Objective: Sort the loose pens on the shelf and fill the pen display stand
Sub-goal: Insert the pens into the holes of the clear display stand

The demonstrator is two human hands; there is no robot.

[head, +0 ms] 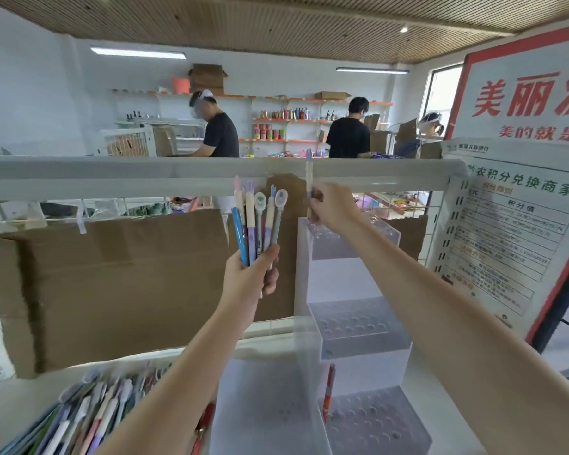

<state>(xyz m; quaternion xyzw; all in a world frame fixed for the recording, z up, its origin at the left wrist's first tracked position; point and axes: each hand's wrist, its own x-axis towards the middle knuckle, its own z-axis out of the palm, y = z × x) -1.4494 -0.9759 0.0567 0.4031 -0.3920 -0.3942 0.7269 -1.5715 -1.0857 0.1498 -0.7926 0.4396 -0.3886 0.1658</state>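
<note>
Right grip [330, 205] pinches one pen [308, 178] upright above stand [352, 238]; left grip [253, 274] clasps pen bunch [260, 221]

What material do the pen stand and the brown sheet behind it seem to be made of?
Pen stand: probably acrylic or similar plastic, clear to frosted and glossy; its stepped tiers let the background show through.
Brown sheet: looks like cardboard, matte brown, with creases and a ragged torn edge.
</note>
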